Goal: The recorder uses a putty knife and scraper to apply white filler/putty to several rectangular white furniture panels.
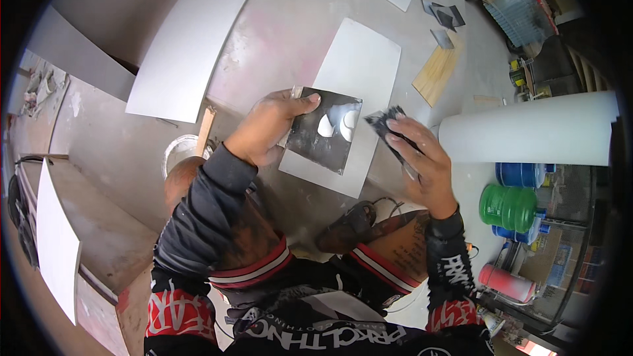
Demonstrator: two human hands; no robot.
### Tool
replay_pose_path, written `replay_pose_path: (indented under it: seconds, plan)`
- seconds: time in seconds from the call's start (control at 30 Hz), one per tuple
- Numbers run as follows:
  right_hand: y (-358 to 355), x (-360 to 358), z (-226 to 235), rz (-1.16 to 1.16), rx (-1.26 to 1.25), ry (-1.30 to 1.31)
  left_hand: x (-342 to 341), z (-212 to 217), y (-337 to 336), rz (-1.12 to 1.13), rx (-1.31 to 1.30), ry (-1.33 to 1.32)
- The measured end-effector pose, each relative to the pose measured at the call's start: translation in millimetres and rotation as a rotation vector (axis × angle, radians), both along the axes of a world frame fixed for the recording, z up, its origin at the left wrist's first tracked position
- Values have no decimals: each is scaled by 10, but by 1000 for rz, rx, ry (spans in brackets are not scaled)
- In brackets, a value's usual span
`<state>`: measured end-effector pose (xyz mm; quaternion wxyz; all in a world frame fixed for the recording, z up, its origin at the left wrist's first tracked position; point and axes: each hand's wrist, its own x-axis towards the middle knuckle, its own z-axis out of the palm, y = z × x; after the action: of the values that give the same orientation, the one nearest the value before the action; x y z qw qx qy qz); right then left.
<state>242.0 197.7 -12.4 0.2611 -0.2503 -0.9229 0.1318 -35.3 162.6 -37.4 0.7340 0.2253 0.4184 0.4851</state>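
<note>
My left hand [273, 125] grips the edge of a dark square board [316, 138], thumb on top. Glossy white patches that look like paste [339, 123] lie on the board's upper right part. Just to the right, my right hand [422, 161] is closed around a dark, flat, white-smudged piece [389, 132]; its exact kind is unclear, and the fingers cover part of it. A gap separates this piece from the board. Beneath both hands lies a pale rectangular panel [359, 53], partly hidden by the board.
Large white panels [198, 33] lie at the left and far side. A wooden strip [435, 69] and dark scraps [448, 16] sit at the far right. A white cylinder [527, 130], a green water jug [508, 207] and a rack stand right. A white bucket [175, 151] is by my left forearm.
</note>
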Motion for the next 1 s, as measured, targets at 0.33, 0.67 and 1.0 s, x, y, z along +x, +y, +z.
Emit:
replay_pose_path:
  seconds: [0.33, 0.67, 1.0]
  plan:
    - [1431, -337, -149, 242, -461, -360, -586, -100, 408, 555, 101, -117]
    - [3900, -804, -1747, -349, -443, -461, -1202, -229, 206, 968, 77, -85]
    - [4238, -643, -2599, -387, -80, -435, -943, -112, 250, 1042, -111, -230]
